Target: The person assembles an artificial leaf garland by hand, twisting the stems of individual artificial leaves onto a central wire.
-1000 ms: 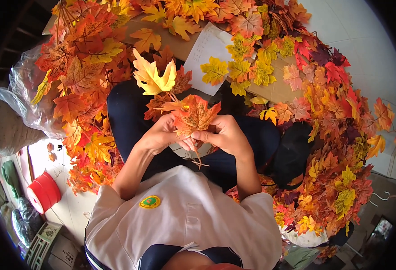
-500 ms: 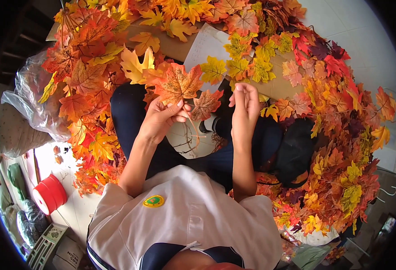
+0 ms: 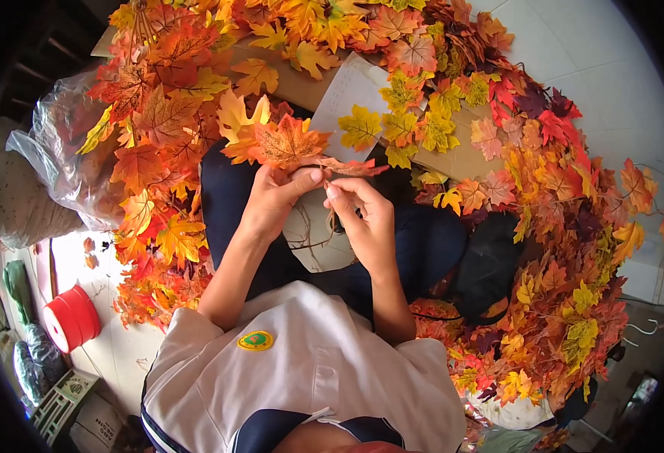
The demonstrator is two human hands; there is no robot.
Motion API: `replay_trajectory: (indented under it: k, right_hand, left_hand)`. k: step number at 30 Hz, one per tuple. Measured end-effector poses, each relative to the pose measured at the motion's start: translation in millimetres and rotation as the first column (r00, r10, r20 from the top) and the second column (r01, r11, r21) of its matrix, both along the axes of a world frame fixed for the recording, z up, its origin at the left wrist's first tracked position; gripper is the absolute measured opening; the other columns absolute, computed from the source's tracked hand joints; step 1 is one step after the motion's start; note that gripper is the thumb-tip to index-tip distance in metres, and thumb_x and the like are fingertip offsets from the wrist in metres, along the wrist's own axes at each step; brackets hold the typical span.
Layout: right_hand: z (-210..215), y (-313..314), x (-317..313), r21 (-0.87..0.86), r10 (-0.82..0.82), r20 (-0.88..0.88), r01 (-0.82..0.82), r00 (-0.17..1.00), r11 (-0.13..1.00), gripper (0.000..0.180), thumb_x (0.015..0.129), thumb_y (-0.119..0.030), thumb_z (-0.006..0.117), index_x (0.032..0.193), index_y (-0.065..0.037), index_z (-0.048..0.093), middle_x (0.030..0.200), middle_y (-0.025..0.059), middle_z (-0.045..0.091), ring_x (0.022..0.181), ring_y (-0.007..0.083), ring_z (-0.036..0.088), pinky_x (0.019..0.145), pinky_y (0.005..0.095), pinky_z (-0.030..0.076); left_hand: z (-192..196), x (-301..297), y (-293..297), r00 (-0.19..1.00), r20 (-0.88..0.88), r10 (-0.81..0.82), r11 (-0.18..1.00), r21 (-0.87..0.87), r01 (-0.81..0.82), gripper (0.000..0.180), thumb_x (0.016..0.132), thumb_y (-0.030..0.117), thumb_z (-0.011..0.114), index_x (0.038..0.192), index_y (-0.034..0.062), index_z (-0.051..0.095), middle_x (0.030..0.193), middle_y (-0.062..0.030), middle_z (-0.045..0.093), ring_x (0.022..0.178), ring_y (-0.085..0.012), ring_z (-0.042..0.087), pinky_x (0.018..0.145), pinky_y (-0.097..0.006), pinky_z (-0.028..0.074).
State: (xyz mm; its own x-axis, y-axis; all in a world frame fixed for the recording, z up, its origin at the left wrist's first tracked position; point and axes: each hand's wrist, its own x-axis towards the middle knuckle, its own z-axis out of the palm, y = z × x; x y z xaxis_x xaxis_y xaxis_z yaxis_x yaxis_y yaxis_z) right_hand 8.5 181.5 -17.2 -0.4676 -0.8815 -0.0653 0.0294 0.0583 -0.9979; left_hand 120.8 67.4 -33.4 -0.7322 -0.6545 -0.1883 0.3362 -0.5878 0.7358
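Note:
Between my thumb and fingers, my left hand (image 3: 270,204) grips a small spray of artificial maple leaves by its stem. An orange leaf with dark speckles (image 3: 288,143) spreads above that hand, a pale yellow-orange leaf (image 3: 238,119) sits beyond it, and a reddish leaf (image 3: 353,167) points right, seen nearly edge-on. My right hand (image 3: 371,228) pinches at the thin stem just below the reddish leaf, its thumb and forefinger close to my left thumb. The exact spot between those fingertips is too small to make out.
Heaps of orange, red and yellow artificial leaves (image 3: 558,264) surround my crossed legs. A paper sheet (image 3: 339,98) lies on cardboard (image 3: 460,128) ahead. Thin brown stems (image 3: 309,245) lie between my legs. Leftward are a clear plastic bag (image 3: 64,151) and a red spool (image 3: 72,318).
My right hand has come in leftward and down from its raised, free position and now pinches the stem. The leaf spray has tilted, with the reddish leaf turned edge-on.

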Motion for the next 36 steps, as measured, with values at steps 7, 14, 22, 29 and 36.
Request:
replay_trajectory:
  k: [7, 14, 22, 29, 36]
  right_hand:
    - [5, 0, 2, -0.125, -0.123, -0.559, 0.063, 0.82, 0.99, 0.011, 0.089, -0.002, 0.063, 0.099, 0.002, 0.064, 0.087, 0.0136, 0.067, 0.074, 0.0205, 0.066, 0.066, 0.0298, 0.052]
    - [14, -4, -9, -0.13, 0.065, -0.572, -0.169, 0.818, 0.977, 0.011, 0.087, -0.001, 0.062, 0.098, 0.001, 0.063, 0.091, 0.0144, 0.066, 0.076, 0.0288, 0.065, 0.066, 0.0339, 0.052]
    - [13, -14, -35, -0.009, 0.167, -0.411, -0.188, 0.896, 0.982, 0.012, 0.085, -0.008, 0.071, 0.093, -0.002, 0.064, 0.07, 0.0032, 0.06, 0.059, 0.0067, 0.054, 0.053, 0.0226, 0.043]
    - [15, -12, -49, -0.094, 0.218, -0.6, -0.339, 0.77, 0.936, 0.012, 0.082, -0.004, 0.07, 0.093, -0.003, 0.065, 0.083, 0.0083, 0.062, 0.072, 0.0216, 0.062, 0.063, 0.0308, 0.05]
    - [19, -22, -65, -0.101, 0.295, -0.5, -0.393, 0.814, 0.914, 0.01, 0.083, -0.006, 0.07, 0.091, -0.002, 0.065, 0.079, 0.0075, 0.063, 0.072, 0.02, 0.062, 0.064, 0.0298, 0.049]
  left_hand:
    - [-34, 12, 11, 0.983, 0.001, -0.182, 0.976, 0.119, 0.181, 0.02, 0.093, 0.016, 0.062, 0.106, 0.0002, 0.063, 0.094, -0.0062, 0.067, 0.084, -0.0128, 0.064, 0.081, -0.027, 0.052]
    - [-34, 22, 11, 0.982, -0.027, -0.185, 0.962, 0.202, 0.186, 0.021, 0.093, 0.018, 0.062, 0.102, -0.0005, 0.065, 0.087, -0.0086, 0.069, 0.076, -0.0137, 0.067, 0.072, -0.026, 0.055]
    - [-40, 14, -5, 0.957, -0.06, -0.284, 0.92, 0.262, 0.29, 0.013, 0.094, 0.015, 0.059, 0.095, 0.0022, 0.063, 0.086, -0.0081, 0.069, 0.071, -0.013, 0.068, 0.066, -0.024, 0.056]
    - [-44, 9, 6, 0.921, -0.198, -0.337, 0.82, 0.419, 0.39, 0.015, 0.093, 0.012, 0.059, 0.1, -0.0003, 0.061, 0.083, -0.0086, 0.068, 0.069, -0.0134, 0.067, 0.067, -0.026, 0.056]
    - [-51, 2, -1, 0.905, -0.257, -0.339, 0.781, 0.46, 0.423, 0.018, 0.094, 0.012, 0.056, 0.101, -0.0048, 0.06, 0.086, -0.0142, 0.068, 0.072, -0.0191, 0.07, 0.062, -0.028, 0.06]
